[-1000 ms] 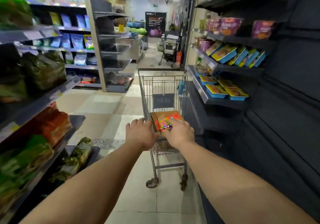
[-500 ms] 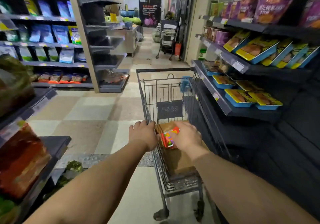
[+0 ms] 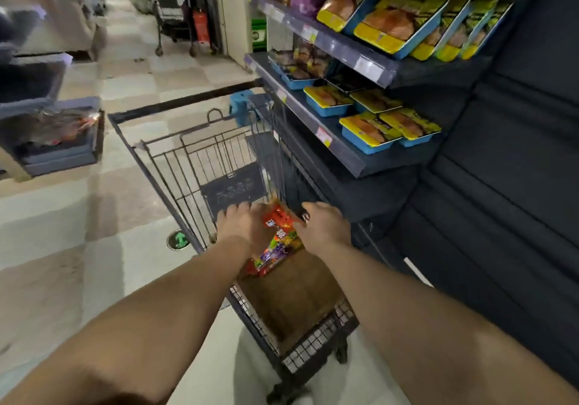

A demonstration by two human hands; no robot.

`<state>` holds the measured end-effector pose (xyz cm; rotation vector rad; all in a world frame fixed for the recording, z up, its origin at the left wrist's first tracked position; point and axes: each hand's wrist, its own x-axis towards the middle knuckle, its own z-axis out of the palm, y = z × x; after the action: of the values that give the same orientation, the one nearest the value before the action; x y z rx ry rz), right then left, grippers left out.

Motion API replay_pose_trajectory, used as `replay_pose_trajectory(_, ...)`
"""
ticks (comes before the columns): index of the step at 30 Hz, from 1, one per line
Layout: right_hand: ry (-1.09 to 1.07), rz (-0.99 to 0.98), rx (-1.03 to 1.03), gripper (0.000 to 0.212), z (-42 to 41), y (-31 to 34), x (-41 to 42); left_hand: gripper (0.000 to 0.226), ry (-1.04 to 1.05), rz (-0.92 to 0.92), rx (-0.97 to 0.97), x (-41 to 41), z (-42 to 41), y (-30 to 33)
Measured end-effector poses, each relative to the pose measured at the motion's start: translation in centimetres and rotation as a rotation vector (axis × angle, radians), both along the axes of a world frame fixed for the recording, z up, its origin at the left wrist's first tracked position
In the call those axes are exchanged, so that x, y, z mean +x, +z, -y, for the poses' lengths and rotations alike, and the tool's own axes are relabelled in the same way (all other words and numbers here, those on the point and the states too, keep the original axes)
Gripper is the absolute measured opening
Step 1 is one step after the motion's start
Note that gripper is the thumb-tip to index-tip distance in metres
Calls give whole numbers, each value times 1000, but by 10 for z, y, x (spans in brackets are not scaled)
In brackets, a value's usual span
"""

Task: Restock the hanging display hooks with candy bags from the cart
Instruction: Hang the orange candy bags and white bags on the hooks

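**Orange bags lie between two reaching hands**

Grey wire forms the cart (image 3: 175, 166), which stands in the aisle with its basket open toward the camera, its right side just beside the dark shelving. Going from the left: the left hand (image 3: 242, 224) is inside the basket, palm down, its fingers extended forward and a little spread. They seem to rest on the left edge of the candy bags (image 3: 277, 241), though the blur keeps me from telling whether any finger hooks under them.

The bags sit in the middle, a bright orange and multicoloured bundle on top of a brown cardboard box (image 3: 288, 298) that fills the near part of the basket. Their long axis runs from near-left to far-right, tilted up toward the far end, so it passes straight through the gap between the two palms.

On the right, the right hand (image 3: 326, 226) comes in over the basket rim, fingers loosely curved and apart, its thumb side touching or just beside the right edge of the bundle. Both hands look about equally near. I judge the coming grip calls for them to close inward from either side.

No hanging hooks show; the shelves (image 3: 360, 154) on the right carry blue and yellow trays.
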<state>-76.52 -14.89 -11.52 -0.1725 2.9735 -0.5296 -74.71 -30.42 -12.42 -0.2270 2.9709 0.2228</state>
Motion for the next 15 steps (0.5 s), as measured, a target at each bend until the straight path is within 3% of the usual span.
replay_pose_trajectory(7,-79,127,-16,56,1,-39,-79,61,9,111,-9,-79,15,-29)
replay_pose_trajectory(15,-216,300,-18,50,16,-99,-139,61,-55,226,15,-161,50,-104)
